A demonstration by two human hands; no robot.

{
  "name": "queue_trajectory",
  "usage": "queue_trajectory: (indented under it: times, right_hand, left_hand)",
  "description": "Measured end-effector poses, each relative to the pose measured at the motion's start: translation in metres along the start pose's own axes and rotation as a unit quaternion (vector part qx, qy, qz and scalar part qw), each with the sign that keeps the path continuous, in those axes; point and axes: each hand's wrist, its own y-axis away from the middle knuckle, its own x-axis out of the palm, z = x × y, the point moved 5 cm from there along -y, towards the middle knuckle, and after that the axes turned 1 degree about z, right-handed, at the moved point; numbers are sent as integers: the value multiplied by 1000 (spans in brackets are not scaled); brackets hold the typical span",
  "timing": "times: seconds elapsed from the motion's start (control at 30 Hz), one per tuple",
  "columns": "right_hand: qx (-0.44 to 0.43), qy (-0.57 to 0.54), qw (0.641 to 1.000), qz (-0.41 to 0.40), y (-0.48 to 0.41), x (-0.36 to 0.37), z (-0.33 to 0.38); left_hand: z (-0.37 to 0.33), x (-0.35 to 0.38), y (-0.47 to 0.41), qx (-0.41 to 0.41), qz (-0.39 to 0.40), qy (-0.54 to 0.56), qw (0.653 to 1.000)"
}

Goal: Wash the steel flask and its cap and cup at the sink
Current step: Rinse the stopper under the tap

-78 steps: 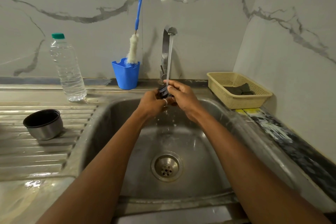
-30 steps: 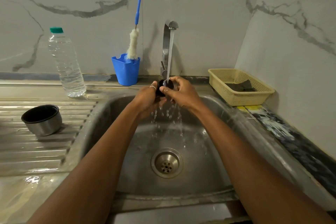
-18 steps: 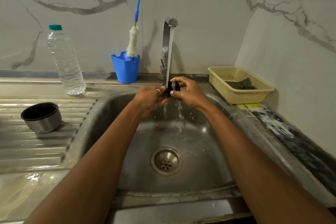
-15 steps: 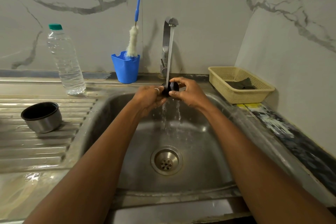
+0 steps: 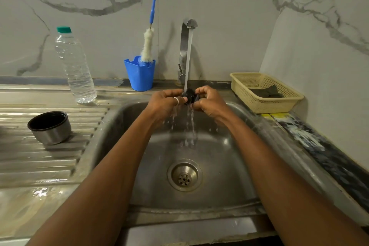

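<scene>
A small black cap sits under the running stream from the tap, above the steel sink. My left hand and my right hand both grip it with curled fingers, one on each side. Water runs off the cap and my hands into the basin. The steel cup, dark inside, stands upright on the ribbed drainboard at the left. The flask body is out of view.
A clear water bottle with a green lid stands behind the drainboard. A blue holder with a bottle brush sits left of the tap. A cream basket holding a dark scrub pad is at the right. The drain lies mid-basin.
Both hands have kept the cap under the stream, turning it between the fingers. The view has shifted slightly downward. The cup has not moved.
</scene>
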Motion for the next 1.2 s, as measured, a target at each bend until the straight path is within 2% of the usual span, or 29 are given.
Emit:
queue_trajectory:
  times: [0.1,0.2,0.33,0.43,0.53,0.67,0.9,1.07,1.2]
  right_hand:
    - [59,-145,987,22,-1,7,-8]
    - [78,-228,970,39,-1,14,-6]
    - [98,-296,948,59,-6,26,-5]
    - [94,-282,952,78,-6,31,-5]
    - [89,-287,949,92,-3,34,-3]
    - [91,-298,945,103,-2,37,1]
    - [95,-300,943,107,2,37,4]
    - [72,-172,979,82,2,33,2]
    - [16,-31,997,65,1,33,2]
  left_hand:
    - [-6,-4,-1,56,-29,-26,998]
    - [-10,-8,-2,90,-51,-54,993]
    - [-7,-7,-2,88,-6,-87,992]
    - [-9,-2,1,98,16,-86,991]
    - [-11,-3,2,123,0,-89,988]
    - [-8,-7,1,89,-21,-26,996]
    - [-5,-9,2,48,-30,-59,997]
    - [-3,-8,2,25,-19,-60,998]
    - [3,-7,1,-7,-5,-80,997]
